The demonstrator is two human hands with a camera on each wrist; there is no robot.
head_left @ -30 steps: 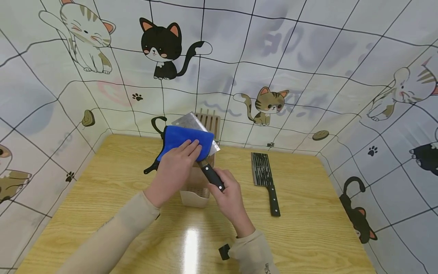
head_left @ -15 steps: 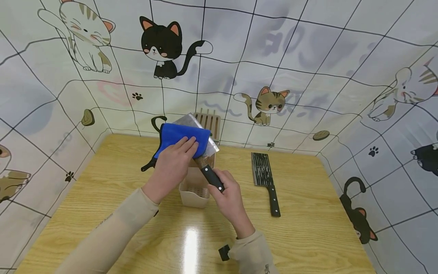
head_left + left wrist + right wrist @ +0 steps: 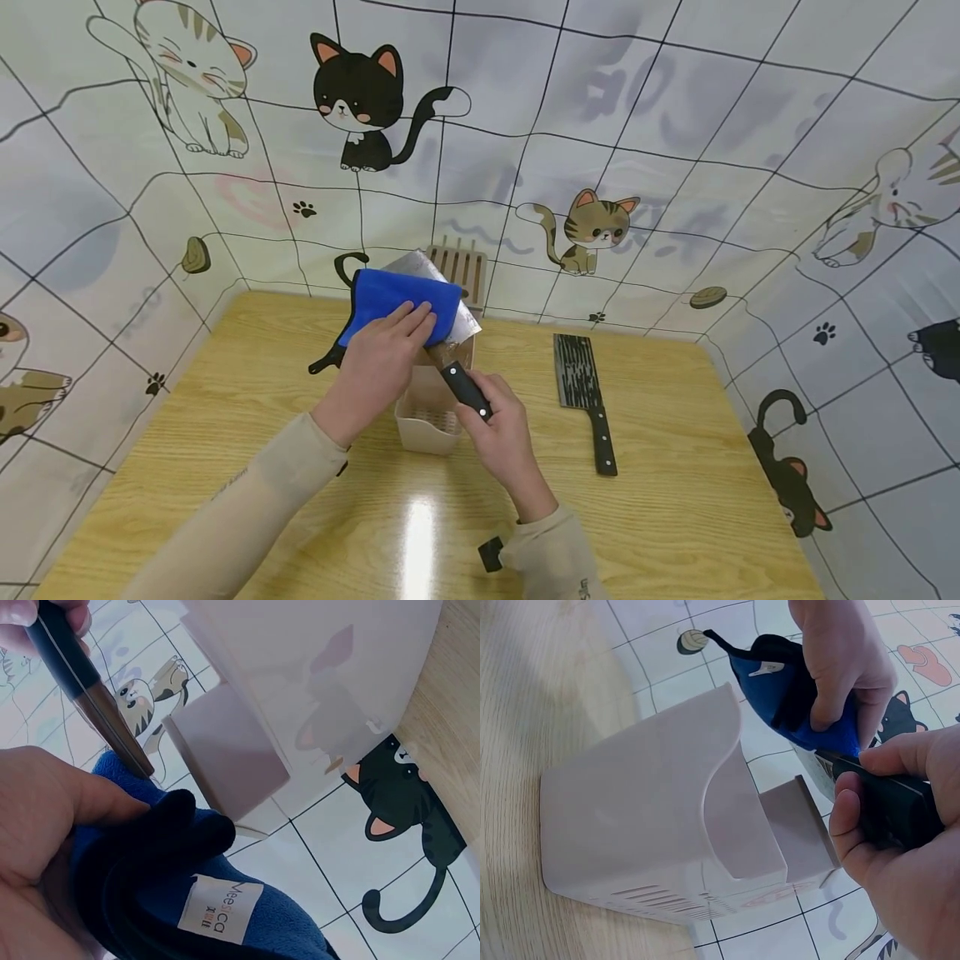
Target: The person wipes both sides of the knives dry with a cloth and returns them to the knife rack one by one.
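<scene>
In the head view my right hand [image 3: 501,437] grips the black handle of a cleaver [image 3: 467,390], its blade slanting up to the left. A blue cloth [image 3: 397,293] with black edging is folded over the blade and hides much of it; a bright corner shows at the right. My left hand [image 3: 378,362] pinches cloth and blade together, fingers on top. In the right wrist view the left thumb presses from the other side. The cleaver is held above a pale plastic knife holder [image 3: 427,435], which stands on the table below.
A second cleaver [image 3: 577,375] with a black-streaked blade lies on the wooden table [image 3: 660,433] at the right. The holder's slotted part [image 3: 467,271] rises behind the cloth. A cat-print sheet [image 3: 480,167] hangs behind the table.
The cloth and left hand slid a little left along the blade between the first two frames, baring more metal near the handle. Since then they are nearly still. The right hand keeps its grip.
</scene>
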